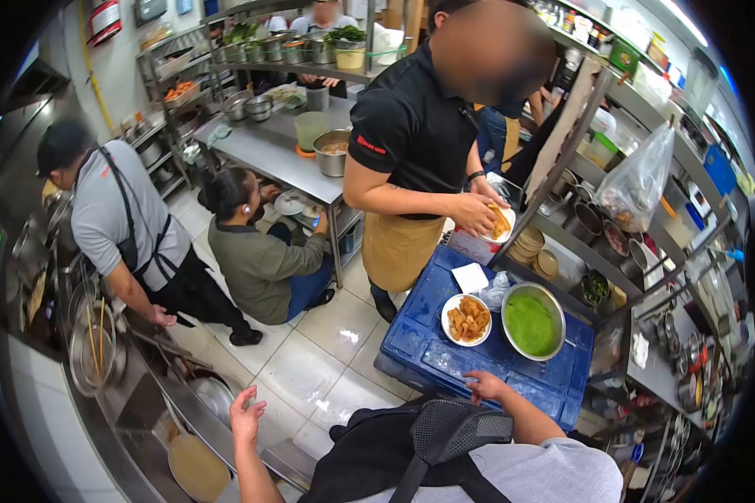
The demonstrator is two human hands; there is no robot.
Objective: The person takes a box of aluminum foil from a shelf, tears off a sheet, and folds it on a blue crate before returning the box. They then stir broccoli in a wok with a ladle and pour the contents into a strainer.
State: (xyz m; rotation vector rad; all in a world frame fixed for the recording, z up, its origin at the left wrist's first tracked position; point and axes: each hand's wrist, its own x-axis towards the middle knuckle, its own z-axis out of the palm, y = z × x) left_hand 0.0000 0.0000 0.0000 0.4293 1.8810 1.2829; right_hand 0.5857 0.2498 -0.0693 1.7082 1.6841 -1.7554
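My left hand (pixel 247 414) is raised above the floor beside the steel counter, fingers apart and nothing in it. My right hand (pixel 483 386) hovers at the near edge of a blue lidded bin (pixel 419 344), fingers spread and empty. On the bin, beyond my right hand, a white bowl (pixel 468 319) holds fried golden pieces. To its right sits a large steel bowl of green sauce (pixel 533 321). A white square item (pixel 470 277) and a crumpled clear plastic bag (pixel 495 290) lie behind them.
Across the bin stands a person in black (pixel 411 117), holding a container of food (pixel 502 225). Another person crouches at a steel table (pixel 277 151); a third stands at left. Shelves with pots and a hanging plastic bag (pixel 636 184) line the right. A large pot (pixel 200 466) is at lower left.
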